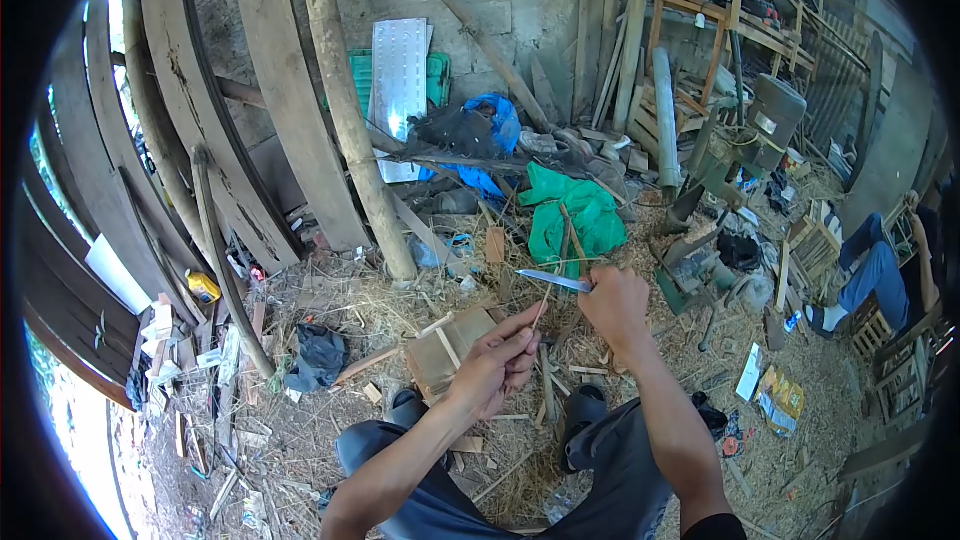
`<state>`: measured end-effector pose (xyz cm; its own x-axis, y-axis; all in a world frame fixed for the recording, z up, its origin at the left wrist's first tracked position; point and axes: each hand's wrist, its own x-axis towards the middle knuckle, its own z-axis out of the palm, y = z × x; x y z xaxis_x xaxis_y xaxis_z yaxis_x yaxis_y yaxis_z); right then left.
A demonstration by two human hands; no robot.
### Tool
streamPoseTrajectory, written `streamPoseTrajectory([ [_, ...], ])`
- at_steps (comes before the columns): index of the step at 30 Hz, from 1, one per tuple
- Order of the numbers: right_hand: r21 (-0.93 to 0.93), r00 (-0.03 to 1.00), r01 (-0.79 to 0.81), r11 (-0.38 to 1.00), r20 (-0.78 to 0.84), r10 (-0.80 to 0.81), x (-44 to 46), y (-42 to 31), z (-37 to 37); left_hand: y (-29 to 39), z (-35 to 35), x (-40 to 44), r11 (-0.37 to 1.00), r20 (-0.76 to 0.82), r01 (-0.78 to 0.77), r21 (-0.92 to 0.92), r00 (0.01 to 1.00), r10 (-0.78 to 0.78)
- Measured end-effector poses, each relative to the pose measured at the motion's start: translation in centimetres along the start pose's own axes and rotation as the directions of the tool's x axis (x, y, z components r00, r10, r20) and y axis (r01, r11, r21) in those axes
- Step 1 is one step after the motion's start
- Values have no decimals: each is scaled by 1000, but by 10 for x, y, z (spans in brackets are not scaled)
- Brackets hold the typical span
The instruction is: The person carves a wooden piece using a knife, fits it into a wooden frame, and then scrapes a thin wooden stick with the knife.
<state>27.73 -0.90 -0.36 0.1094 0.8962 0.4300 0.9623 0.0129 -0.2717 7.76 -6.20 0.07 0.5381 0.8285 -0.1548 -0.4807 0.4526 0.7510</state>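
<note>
My right hand [614, 308] is closed in a fist around the handle of a knife. The knife's blade [555, 281] points left, and the handle is hidden in the fist. Lower and to the left, my left hand [497, 364] pinches a thin wooden stick [543, 312] between thumb and fingers. This stick slants upward near the blade; whether the two touch I cannot tell. Below the hands are my knees and dark shoes, with a small wooden box-like piece [425, 368] on the ground beside my left hand.
A green plastic sack [575, 220] lies ahead on the littered ground. Tall planks [290, 90] and a pole [350, 120] lean at the left. A motor-like machine [778, 110] stands at the right, near a seated person's legs [868, 275]. A black bag [318, 355] lies at left.
</note>
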Motion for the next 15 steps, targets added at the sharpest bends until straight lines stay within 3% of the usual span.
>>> streamPoseTrajectory([
  [3, 107, 994, 86, 991, 59, -92, -10, -11, -4, -1, -3, 0, 1000, -14, -1, -12, 1000, 0],
  [7, 109, 980, 169, 980, 92, -179, -15, -18, 0, -6, -4, 0, 999, -61, 42, 14, 997, -41],
  [10, 124, 994, 69, 990, 73, -79, 1, 2, 13, -5, -5, -2, 999, -19, 28, -40, 999, -28],
  [12, -8, 991, -129, 992, -28, 129, 15, 22, 24, -1, 0, -7, 997, -6, 71, 35, 997, -71],
  [13, -13, 992, -125, 992, -32, 124, 24, 43, 24, -1, 5, -10, 997, -2, 66, 32, 998, -66],
  [15, -22, 945, -325, 945, -31, 324, 33, 72, 17, 2, 11, -17, 992, -9, 83, 96, 997, -83],
])
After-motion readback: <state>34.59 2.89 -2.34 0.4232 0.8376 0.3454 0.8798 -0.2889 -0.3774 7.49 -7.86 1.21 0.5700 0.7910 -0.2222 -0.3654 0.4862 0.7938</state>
